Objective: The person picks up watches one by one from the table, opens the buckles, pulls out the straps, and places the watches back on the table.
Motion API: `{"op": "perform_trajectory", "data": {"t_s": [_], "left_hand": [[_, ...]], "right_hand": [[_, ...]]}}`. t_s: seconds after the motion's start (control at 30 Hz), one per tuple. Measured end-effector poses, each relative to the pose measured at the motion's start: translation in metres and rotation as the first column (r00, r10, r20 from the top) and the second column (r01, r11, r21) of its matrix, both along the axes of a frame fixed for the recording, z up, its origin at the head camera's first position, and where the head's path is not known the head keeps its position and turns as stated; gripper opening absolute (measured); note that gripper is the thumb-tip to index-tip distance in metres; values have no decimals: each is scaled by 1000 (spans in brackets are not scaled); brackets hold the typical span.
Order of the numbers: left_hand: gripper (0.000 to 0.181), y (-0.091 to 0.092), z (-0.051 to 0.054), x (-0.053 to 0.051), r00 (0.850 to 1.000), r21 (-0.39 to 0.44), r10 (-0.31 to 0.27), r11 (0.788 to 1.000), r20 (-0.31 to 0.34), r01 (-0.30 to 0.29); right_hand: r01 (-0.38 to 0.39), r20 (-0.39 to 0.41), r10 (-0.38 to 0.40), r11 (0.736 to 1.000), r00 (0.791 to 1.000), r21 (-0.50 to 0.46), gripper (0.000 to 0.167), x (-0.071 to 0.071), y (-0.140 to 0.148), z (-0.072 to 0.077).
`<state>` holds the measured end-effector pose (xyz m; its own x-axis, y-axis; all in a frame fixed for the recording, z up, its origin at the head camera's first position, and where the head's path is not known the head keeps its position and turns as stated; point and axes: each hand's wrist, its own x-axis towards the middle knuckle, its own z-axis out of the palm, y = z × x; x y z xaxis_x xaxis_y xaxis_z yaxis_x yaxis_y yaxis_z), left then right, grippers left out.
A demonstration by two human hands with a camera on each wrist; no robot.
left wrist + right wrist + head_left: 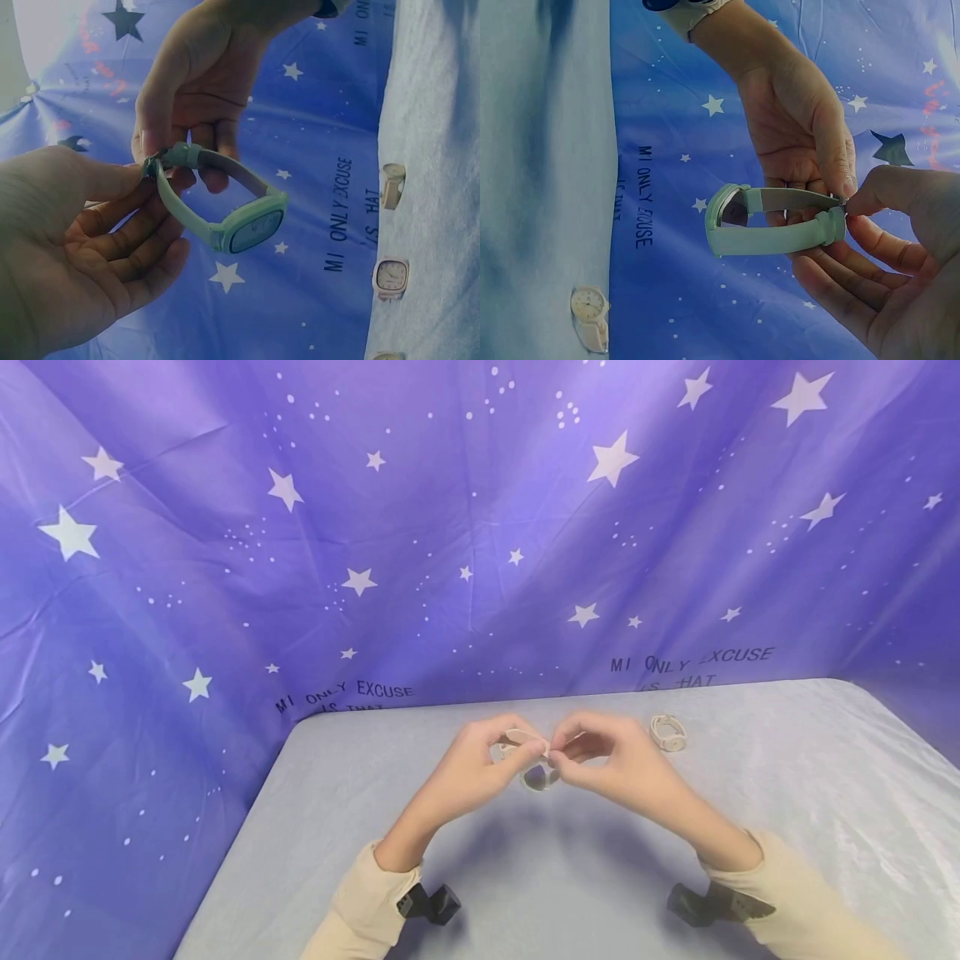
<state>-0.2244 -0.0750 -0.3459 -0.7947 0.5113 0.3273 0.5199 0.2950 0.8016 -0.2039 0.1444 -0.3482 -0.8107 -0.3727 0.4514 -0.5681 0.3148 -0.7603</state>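
Observation:
A pale green wristwatch (534,778) hangs by its strap between the two hands, above the table. Its rectangular case (256,225) is lowest, and the strap (772,238) forms a loop with the ends brought together at the buckle. My left hand (483,766) pinches one strap end between thumb and index finger. From the other side, my right hand (611,758) pinches at the buckle, its fingertips almost touching those of the left. Fingers partly cover the buckle, so I cannot tell whether it is fastened.
Past the right hand, a cream wristwatch (668,733) lies on the grey cloth-covered table (555,877). The left wrist view shows a pinkish square-faced watch (391,279) and another beige watch (393,186) on the table. A purple star-printed curtain (450,527) rises behind the table.

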Motion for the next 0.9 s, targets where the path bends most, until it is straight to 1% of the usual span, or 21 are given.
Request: {"op": "perform_trajectory", "data": {"t_s": [0.1, 0.2, 0.37, 0.47, 0.57, 0.73, 0.9], "left_hand": [[11, 2, 0, 2, 1000, -9, 3, 1000, -4, -3], [11, 2, 0, 2, 1000, -7, 5, 1000, -5, -5], [12, 3, 1, 1, 1000, 8, -4, 1000, -23, 4], [12, 2, 2, 0, 999, 21, -11, 1000, -33, 11], [12, 1, 2, -2, 1000, 40, -12, 999, -28, 13], [11, -2, 2, -4, 1000, 75, -17, 997, -16, 18], [10, -3, 1, -7, 1000, 100, -24, 995, -19, 26]], "right_hand": [[37, -59, -35, 999, 998, 33, 22, 2, -1, -1], [60, -113, -54, 997, 992, 51, 23, 3, -2, -1], [64, -143, -60, 998, 988, 24, 26, 3, -3, -2], [67, -149, -66, 998, 987, 3, 27, 2, -2, -2], [69, -147, -70, 998, 987, -14, 29, 1, -1, -2], [58, -113, -61, 998, 992, -30, 30, 0, 1, -2], [41, -64, -44, 998, 997, -39, 28, -2, 1, -1]]}}
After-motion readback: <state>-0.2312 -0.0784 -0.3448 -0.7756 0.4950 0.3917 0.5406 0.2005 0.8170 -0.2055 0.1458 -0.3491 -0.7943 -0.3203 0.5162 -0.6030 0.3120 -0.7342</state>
